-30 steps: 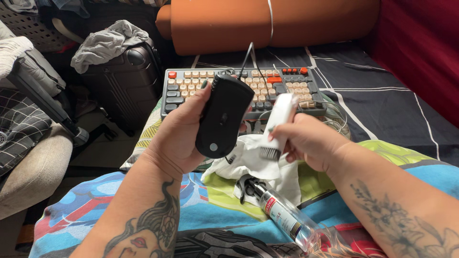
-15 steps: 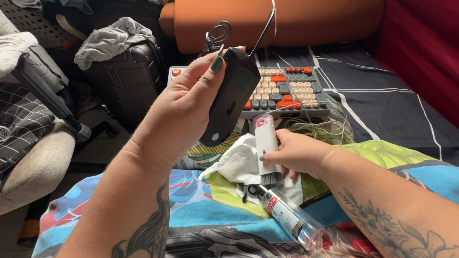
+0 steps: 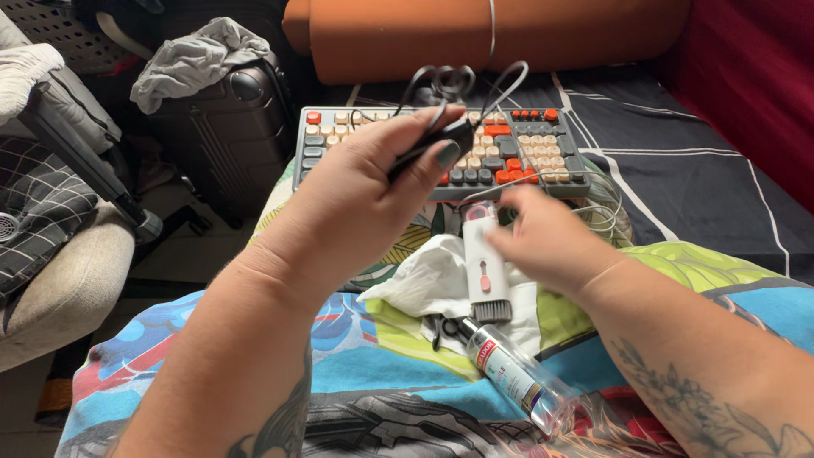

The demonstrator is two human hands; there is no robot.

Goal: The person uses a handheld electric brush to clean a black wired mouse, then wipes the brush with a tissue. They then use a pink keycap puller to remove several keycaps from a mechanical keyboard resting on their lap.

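Note:
My left hand [image 3: 356,203] is raised over the bed and grips a black wired mouse [image 3: 431,144], whose cable [image 3: 441,80] loops up behind it. A white cleaning brush tool [image 3: 483,263] with dark bristles lies on a crumpled white cloth [image 3: 420,284] on my lap. My right hand [image 3: 551,242], blurred, hovers just right of the brush with its fingers apart and holds nothing. Beyond both hands a keyboard [image 3: 335,136] with beige, grey and orange keys lies on the bed. A clear spray bottle [image 3: 509,377] lies on its side below the brush.
A patterned blanket [image 3: 381,390] covers my lap. A coil of pale cable [image 3: 606,212] sits by the keyboard's right end. An orange bolster [image 3: 509,34] lines the back. A dark suitcase [image 3: 229,127] with a grey garment and a chair [image 3: 59,280] stand at left.
My right hand laid the brush tool down on the white cloth and let go. My left hand turned the mouse over and lowered it toward the keyboard.

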